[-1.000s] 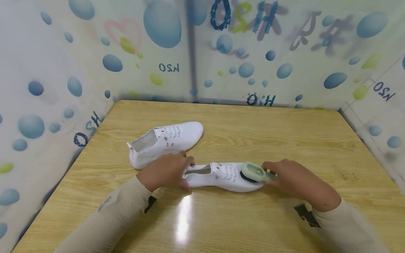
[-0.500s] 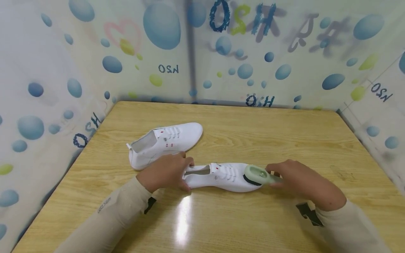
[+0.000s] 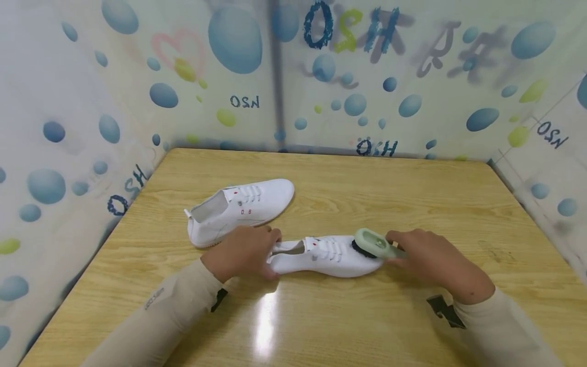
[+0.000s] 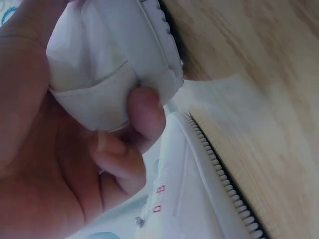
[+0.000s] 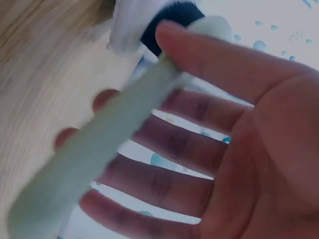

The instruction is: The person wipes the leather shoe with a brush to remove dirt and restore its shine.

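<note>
A white lace-up shoe (image 3: 321, 261) lies on the wooden table with its toe to the right. My left hand (image 3: 245, 251) grips its heel; in the left wrist view curled fingers (image 4: 144, 112) press the heel's outside. In my right hand (image 3: 424, 255) is a pale green brush (image 3: 373, 243), its dark bristles against the shoe's toe. The right wrist view shows the thumb on the brush handle (image 5: 94, 144) with the fingers behind it. A second white shoe (image 3: 247, 206), marked with red letters, rests behind the first one, toe pointing right.
The wooden table (image 3: 412, 193) runs back to a wall (image 3: 298, 81) printed with blue and green bubbles. Another printed wall (image 3: 59, 127) borders it on the left. A light reflection shines on the tabletop near the front.
The brush slid toward the toe tip, then came back up and a little left across the toe. My left hand and both shoes stay in place.
</note>
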`<state>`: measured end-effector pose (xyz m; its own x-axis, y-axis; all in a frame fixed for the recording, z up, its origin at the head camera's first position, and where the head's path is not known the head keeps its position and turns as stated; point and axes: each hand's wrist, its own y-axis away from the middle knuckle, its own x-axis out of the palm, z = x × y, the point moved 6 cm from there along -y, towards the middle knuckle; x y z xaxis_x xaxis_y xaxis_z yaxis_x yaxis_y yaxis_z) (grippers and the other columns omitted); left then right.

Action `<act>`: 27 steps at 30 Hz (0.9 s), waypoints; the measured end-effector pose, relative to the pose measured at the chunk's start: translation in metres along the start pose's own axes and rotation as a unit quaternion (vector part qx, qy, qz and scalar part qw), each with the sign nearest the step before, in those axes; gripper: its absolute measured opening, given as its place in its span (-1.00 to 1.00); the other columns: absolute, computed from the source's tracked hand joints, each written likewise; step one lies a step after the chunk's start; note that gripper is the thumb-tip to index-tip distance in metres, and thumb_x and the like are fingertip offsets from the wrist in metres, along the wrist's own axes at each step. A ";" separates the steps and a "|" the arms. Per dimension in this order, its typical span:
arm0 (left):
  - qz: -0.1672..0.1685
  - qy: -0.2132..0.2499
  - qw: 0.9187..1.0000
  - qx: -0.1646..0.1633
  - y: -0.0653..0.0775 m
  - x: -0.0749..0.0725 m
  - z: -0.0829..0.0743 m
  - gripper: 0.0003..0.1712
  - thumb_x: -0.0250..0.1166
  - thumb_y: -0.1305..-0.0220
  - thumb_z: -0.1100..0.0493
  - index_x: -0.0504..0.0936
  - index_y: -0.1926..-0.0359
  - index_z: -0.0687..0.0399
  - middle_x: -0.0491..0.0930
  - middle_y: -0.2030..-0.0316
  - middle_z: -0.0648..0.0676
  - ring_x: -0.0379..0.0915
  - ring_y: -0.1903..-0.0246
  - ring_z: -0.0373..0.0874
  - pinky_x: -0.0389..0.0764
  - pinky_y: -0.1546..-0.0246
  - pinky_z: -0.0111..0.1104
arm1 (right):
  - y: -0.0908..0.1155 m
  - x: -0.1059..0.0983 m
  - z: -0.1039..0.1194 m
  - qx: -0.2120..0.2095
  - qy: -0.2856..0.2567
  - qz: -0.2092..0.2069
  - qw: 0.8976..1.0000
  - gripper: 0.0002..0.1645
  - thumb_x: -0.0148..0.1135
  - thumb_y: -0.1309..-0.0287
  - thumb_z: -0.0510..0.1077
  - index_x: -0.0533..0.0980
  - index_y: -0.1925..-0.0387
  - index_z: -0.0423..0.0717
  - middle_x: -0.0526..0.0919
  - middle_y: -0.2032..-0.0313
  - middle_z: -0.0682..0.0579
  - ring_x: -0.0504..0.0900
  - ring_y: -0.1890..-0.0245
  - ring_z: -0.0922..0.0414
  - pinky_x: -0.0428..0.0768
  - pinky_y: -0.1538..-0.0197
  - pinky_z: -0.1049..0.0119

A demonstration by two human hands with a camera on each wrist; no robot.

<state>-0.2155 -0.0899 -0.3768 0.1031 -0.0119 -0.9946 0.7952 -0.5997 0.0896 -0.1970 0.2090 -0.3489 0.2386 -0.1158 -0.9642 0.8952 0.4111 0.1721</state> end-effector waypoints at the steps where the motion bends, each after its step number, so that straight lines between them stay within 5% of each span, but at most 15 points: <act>1: -0.008 -0.010 1.000 0.004 0.000 0.000 -0.001 -0.30 0.52 0.24 -0.27 0.57 0.12 0.03 0.54 0.40 -0.07 0.35 0.54 -0.22 0.44 0.54 -0.30 | 0.000 -0.001 -0.001 0.000 0.004 -0.006 1.000 -0.52 0.43 -0.15 0.05 0.57 -0.03 -0.10 0.71 0.26 0.04 0.59 0.38 0.19 0.53 0.39 0.18; 8: -0.059 -0.068 0.996 0.019 -0.001 -0.012 -0.010 -0.26 0.55 0.25 -0.30 0.54 0.13 0.03 0.57 0.47 -0.06 0.34 0.62 -0.21 0.35 0.67 -0.31 | -0.002 -0.006 -0.004 0.022 0.028 -0.040 0.999 -0.46 0.41 -0.18 0.06 0.54 -0.07 -0.17 0.71 0.23 -0.02 0.59 0.40 0.15 0.48 0.45 0.21; 17: -0.198 -0.105 0.975 0.011 0.003 -0.023 -0.015 -0.23 0.68 0.28 -0.12 0.49 0.05 -0.01 0.57 0.34 0.04 0.32 0.73 -0.10 0.31 0.74 -0.27 | -0.001 -0.023 -0.008 0.049 0.019 -0.109 0.993 -0.44 0.35 -0.23 0.07 0.53 -0.09 -0.24 0.72 0.17 -0.17 0.62 0.39 0.06 0.53 0.44 0.12; 27: -0.209 -0.086 0.974 0.017 0.004 -0.021 -0.015 -0.22 0.62 0.10 0.00 0.48 -0.17 -0.11 0.63 0.13 0.06 0.43 0.68 -0.09 0.31 0.72 -0.31 | -0.006 -0.017 -0.021 0.016 -0.148 -0.026 0.988 -0.45 0.23 -0.34 0.14 0.53 -0.12 -0.19 0.66 0.28 -0.02 0.48 0.54 0.19 0.48 0.50 0.30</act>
<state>-0.2059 -0.0800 -0.3547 -0.3299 0.1062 -0.9380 0.7253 -0.6075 -0.3239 -0.2145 0.2271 -0.3375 0.2879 -0.3977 -0.8712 0.9193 0.3695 0.1351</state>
